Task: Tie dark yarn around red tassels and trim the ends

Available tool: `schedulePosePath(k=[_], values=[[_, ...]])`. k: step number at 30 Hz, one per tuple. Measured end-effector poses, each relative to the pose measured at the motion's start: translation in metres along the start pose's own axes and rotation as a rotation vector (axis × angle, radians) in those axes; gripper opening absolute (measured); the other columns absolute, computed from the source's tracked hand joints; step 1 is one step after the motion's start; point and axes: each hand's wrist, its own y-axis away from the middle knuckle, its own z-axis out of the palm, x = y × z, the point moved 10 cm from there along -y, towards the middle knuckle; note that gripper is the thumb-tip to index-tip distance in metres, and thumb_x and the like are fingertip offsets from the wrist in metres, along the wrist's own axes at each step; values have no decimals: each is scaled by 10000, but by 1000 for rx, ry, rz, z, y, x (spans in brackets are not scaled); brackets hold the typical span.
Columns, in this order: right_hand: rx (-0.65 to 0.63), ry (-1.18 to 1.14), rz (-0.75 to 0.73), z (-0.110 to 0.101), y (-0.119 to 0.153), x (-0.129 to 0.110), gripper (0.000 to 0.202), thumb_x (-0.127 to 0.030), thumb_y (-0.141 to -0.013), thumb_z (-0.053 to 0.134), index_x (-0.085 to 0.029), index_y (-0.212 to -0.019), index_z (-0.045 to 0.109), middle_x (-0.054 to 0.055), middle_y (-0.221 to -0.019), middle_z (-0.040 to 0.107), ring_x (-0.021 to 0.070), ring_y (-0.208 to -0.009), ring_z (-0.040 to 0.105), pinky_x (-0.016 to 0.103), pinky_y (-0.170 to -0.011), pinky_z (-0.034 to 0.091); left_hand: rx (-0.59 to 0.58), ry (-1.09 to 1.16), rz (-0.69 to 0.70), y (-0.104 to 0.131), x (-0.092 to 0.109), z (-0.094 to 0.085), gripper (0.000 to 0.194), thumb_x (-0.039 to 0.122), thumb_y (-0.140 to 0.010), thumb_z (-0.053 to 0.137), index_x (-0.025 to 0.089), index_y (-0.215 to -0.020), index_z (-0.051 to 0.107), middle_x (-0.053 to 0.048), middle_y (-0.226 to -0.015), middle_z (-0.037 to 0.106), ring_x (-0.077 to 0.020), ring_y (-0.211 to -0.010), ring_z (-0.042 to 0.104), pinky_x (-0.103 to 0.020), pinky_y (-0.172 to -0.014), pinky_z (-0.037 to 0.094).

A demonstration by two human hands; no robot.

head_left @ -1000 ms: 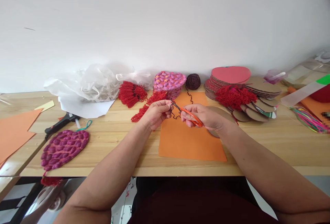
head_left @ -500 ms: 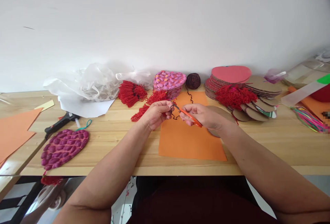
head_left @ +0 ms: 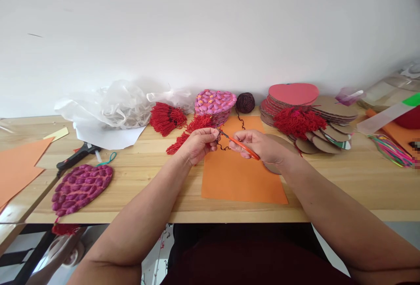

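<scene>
My right hand [head_left: 251, 144] is closed round the orange handles of a pair of scissors [head_left: 241, 145], whose blades point left at my left fingertips. My left hand [head_left: 204, 144] pinches a strand of dark yarn [head_left: 225, 148], which hangs in a loop between both hands. Where exactly the blades meet the yarn is too small to make out. Under the hands lies an orange sheet [head_left: 241, 178]. Behind them sits a dark yarn ball [head_left: 245, 102] with a wavy strand trailing toward me.
Red tassels [head_left: 168, 119] and a stack of pink-studded hearts [head_left: 215, 102] stand behind. Cardboard hearts [head_left: 293, 94] with more red tassels [head_left: 299, 121] are piled right. A purple heart [head_left: 82, 189], a glue gun [head_left: 77, 156] and a plastic bag [head_left: 108, 106] lie left.
The scissors have turned slightly, their handles now a little farther right and the blades closer together at my left fingertips. My left hand stays almost still.
</scene>
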Motion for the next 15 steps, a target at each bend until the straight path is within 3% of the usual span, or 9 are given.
schedulePosePath(k=[8,15], values=[[32,42,21,2,3,-4,498,-603,-694,740,-203,-674,445,-68,-561,368,72,-508,315,253,-495,195,16,14,35,-1,3,-4,239,220,-616,832,112,-698,636,-14,-663,583,-54,-492,463,-198,-496,397],[25,100,15,7,5,-5,487,-601,-710,732,-195,-682,463,-49,-628,408,86,-577,334,251,-520,228,92,5,91,1,9,-8,304,254,-612,866,131,-738,619,-26,-715,620,-106,-649,606,-153,-450,343]])
